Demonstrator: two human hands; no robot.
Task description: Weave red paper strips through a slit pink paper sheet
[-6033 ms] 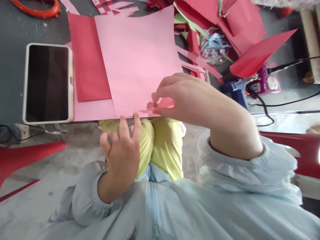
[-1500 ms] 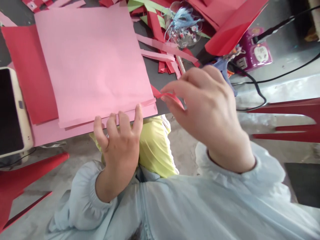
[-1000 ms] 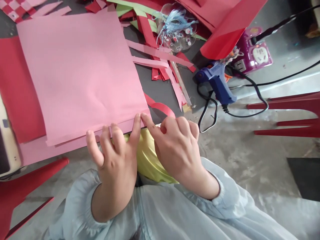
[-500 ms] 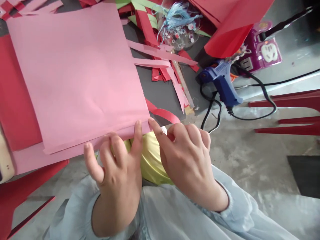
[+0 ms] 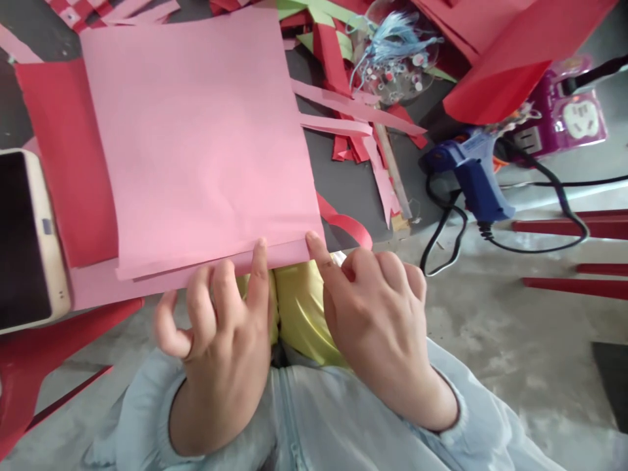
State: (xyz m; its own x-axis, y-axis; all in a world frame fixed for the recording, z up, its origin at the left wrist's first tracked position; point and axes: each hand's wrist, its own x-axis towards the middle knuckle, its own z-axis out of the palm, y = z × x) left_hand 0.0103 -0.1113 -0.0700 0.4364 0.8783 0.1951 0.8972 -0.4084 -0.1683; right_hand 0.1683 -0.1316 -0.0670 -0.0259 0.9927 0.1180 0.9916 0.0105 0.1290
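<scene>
A large pink paper sheet lies on the dark table, with a narrow fold or second pink layer along its near edge. My left hand grips that edge, its index fingertip pressed on top and its other fingers bent over the rim; the thumb is hidden. At the near right corner, my right hand presses its index fingertip on the paper, the remaining fingers curled in and the thumb out of sight underneath. Beneath the sheet, to the left, shows a red paper.
At the left edge lies a phone. Pink and red paper strips, a clear bag with blue tassels, a blue glue gun with its black cord and a purple power socket are on the right. Red stools flank the table.
The view has shifted, bringing more of the phone in at left. My left index finger has slid left along the paper's edge, away from my right one, and the little finger has bent more.
</scene>
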